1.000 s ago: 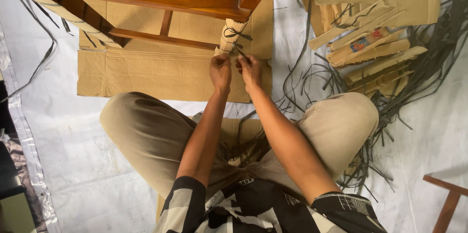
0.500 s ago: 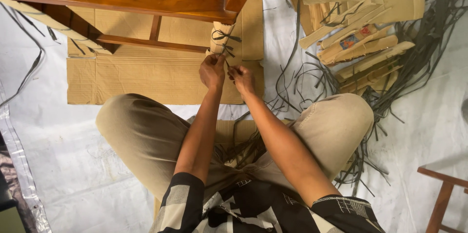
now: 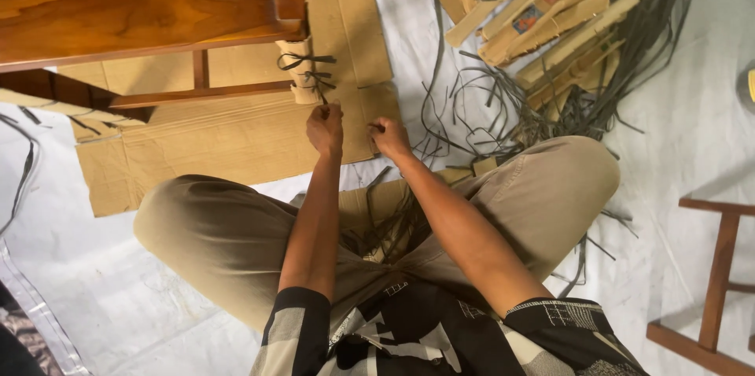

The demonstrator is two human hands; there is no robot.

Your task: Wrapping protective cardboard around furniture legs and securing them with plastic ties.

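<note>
We sit cross-legged on a floor covered with white sheeting (image 3: 692, 132), flat cardboard (image 3: 228, 140) laid over it ahead of us. Our left hand (image 3: 325, 129) pinches a dark strap (image 3: 316, 81) tied round the cardboard-wrapped furniture leg (image 3: 303, 69) at the far edge; our right hand (image 3: 389, 137) is closed on its loose end. Far right lie loose straps (image 3: 503, 101) and cardboard strips (image 3: 550, 22); bare sheeting lies left.

a red and blue label (image 3: 525, 20) sits on one cardboard strip (image 3: 543, 18) in the pile at upper right.
</note>
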